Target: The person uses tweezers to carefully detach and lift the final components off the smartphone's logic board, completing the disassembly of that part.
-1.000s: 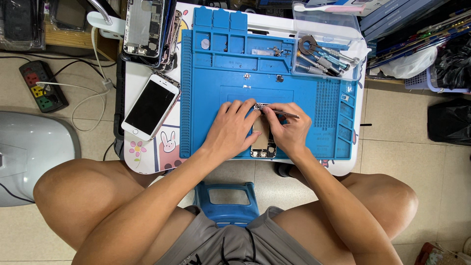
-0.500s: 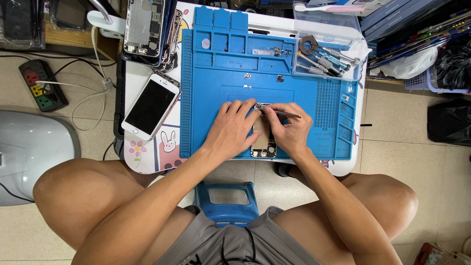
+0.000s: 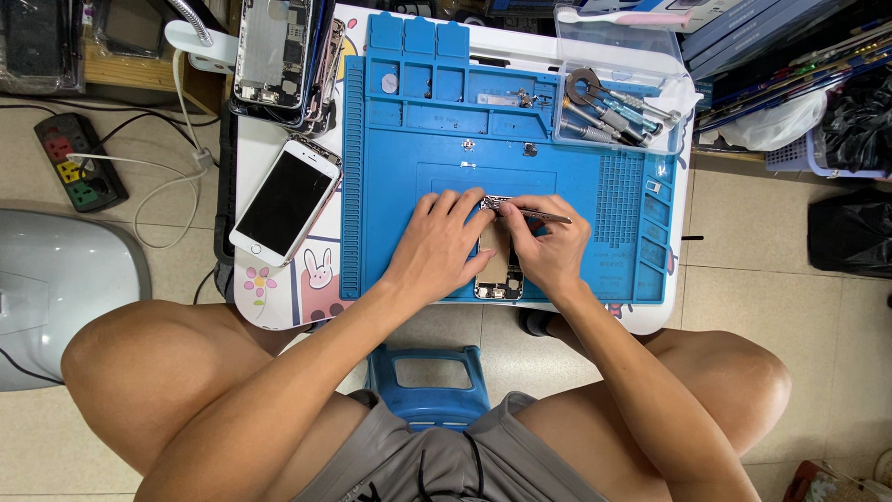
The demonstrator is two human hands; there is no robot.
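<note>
Hands first: we've got our left hand [image 3: 444, 244] pressed flat, fingers spread, on an opened phone body [image 3: 499, 268] that lies near the front edge of the blue repair mat [image 3: 390, 186], and it's pinning that phone down rather than gripping it. Our right hand [image 3: 550, 249] is pinched around metal tweezers [image 3: 530, 213], whose tips point left toward the top end of the phone, right by our left fingertips. Both hands crowd the phone, so we only see its lower half and bottom edge between them. Off to the left, a white smartphone [image 3: 283, 202] with a dark screen lies tilted on the white table [image 3: 279, 297], just beside the mat. Up at the back, another stripped phone chassis [image 3: 269, 51] rests by the mat's corner, and a clear tray [image 3: 621, 102] of screwdrivers sits on the mat's far right. Below the table edge, a blue stool [image 3: 426, 376] shows between our knees.
</note>
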